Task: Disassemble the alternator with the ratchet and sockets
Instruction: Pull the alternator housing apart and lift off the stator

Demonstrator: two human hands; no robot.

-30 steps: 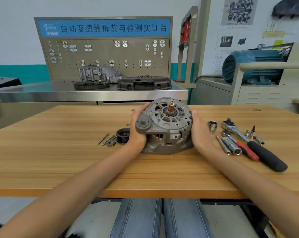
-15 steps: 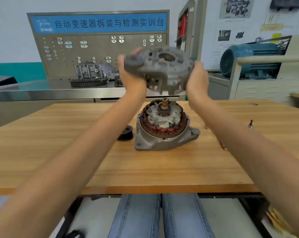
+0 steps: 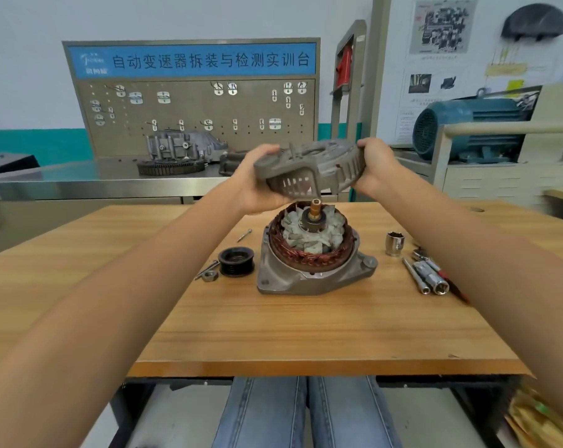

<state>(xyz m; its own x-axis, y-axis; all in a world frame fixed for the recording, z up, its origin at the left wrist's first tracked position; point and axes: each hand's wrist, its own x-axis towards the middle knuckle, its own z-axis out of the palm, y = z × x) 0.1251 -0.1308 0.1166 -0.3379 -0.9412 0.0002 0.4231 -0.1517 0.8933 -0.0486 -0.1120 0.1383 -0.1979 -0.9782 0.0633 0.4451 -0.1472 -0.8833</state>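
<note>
Front housing (image 3: 309,166) of the alternator held in the air, tilted, directly above the rest of the unit and clear of the shaft tip. Gripped at both ends: left hand (image 3: 257,182) curled round the lug side, right hand (image 3: 375,168) curled over the opposite rim, neither hand free. Below, standing on the wooden table (image 3: 306,334): rear housing (image 3: 309,276) with the copper stator windings (image 3: 306,258) exposed, the rotor (image 3: 309,231) inside them, and the brass-coloured shaft (image 3: 314,210) pointing straight up.

Step in hand, as judged: separating the front cover from the body. Cover off, through bolts evidently out, rotor and stator not yet lifted.

Next move, as judged: setting the cover down on a bare patch of table, kept level enough to avoid knocking the shaft or scraping the windings on the way. Then a free hand for the rotor.

Just left of the body: black pulley (image 3: 236,261), a nut (image 3: 210,275) touching a long bolt (image 3: 206,270), another bolt (image 3: 244,235) further back. To the right: a chrome socket (image 3: 395,243) standing alone, then more sockets and extensions (image 3: 430,278) partly hidden by the right forearm; ratchet not clearly visible. Behind: steel bench (image 3: 80,185) with gearbox parts, pegboard (image 3: 193,101) and a blue motor (image 3: 464,130).
</note>
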